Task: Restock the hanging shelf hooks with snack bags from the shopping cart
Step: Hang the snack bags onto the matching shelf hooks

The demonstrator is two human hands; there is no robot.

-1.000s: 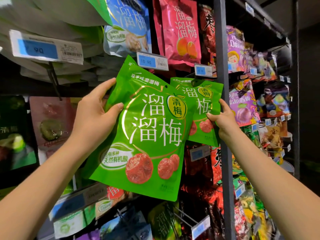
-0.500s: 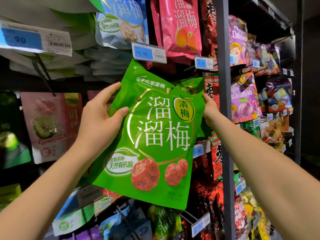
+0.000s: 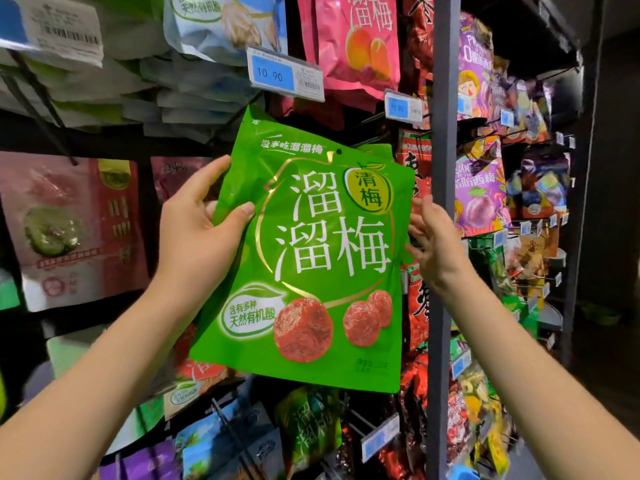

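Fingertips of right hand (image 3: 437, 237) behind green bag (image 3: 311, 265), top-left price tag (image 3: 59, 27) blurred, cropped

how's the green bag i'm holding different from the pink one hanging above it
Colour: the green bag is bright green, the pink bag deep pink. Print: the green bag shows dark red wrinkled plums, the pink bag smooth orange fruit. State: the left hand grips the green bag, tilted, at its left edge; the pink bag hangs in the row above. Both carry the same large white characters.
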